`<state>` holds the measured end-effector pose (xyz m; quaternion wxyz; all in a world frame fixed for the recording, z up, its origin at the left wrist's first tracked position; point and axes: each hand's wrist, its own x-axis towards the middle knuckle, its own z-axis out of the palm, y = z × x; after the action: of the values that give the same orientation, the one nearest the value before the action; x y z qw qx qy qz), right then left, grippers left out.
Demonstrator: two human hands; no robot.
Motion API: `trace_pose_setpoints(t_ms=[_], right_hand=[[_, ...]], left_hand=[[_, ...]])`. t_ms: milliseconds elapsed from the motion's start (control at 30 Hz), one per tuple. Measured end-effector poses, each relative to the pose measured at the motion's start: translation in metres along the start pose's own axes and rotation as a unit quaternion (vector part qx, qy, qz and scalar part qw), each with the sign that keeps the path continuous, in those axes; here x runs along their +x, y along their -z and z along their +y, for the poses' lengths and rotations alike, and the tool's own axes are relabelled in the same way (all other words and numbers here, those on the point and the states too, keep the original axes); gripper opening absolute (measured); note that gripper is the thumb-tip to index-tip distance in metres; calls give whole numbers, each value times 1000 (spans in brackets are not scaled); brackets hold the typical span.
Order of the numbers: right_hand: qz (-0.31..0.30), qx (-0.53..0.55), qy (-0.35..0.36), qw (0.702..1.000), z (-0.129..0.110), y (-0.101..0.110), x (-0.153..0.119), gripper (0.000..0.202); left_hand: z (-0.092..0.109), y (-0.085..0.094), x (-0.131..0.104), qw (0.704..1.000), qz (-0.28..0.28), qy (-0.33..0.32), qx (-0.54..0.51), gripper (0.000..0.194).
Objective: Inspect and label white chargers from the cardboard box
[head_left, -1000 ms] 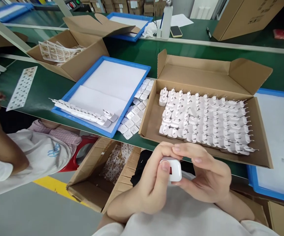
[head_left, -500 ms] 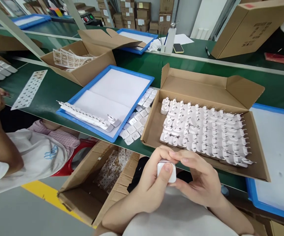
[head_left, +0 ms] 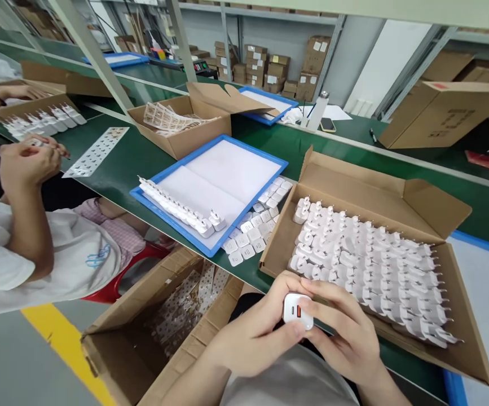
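The left hand (head_left: pixel 256 338) and right hand (head_left: pixel 349 332) together pinch one white charger (head_left: pixel 289 305) in front of the person, near the open carton (head_left: pixel 280 248). Its port face points up towards the wearer; the long axis seems to run away, far end hidden. Work appears well along: carton rows look mostly filled, with chargers left on the blue-rimmed tray (head_left: pixel 244 148) and tabletop (head_left: pixel 111 194).

At lower center we see a charger (head_left: pixel 291 319) in smooth, glossy white plastic; at right, a matt brown cardboard box (head_left: pixel 278 252).
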<state>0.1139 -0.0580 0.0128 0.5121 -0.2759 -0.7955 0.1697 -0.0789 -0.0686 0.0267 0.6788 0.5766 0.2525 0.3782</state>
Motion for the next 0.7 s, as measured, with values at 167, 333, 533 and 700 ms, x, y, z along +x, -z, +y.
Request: trace_pose_setpoints(t_ms=[167,333,533,700], right_hand=[[13,29,2,999,3,-8,3,40],[-2,17,62,998,7,-11,0,41],[-1,36,26,999,8,-6,4,37],[-6,-8,45,999,5,-3,7,36]], left_hand=[[-7,-2,1,994,47,6,-99,41],[-10,-6,4,993,66,-22,-93,34],[-13,-12,7,989,109,-6,-99,31],[-7,-12,3,989,77,31,-120,36]])
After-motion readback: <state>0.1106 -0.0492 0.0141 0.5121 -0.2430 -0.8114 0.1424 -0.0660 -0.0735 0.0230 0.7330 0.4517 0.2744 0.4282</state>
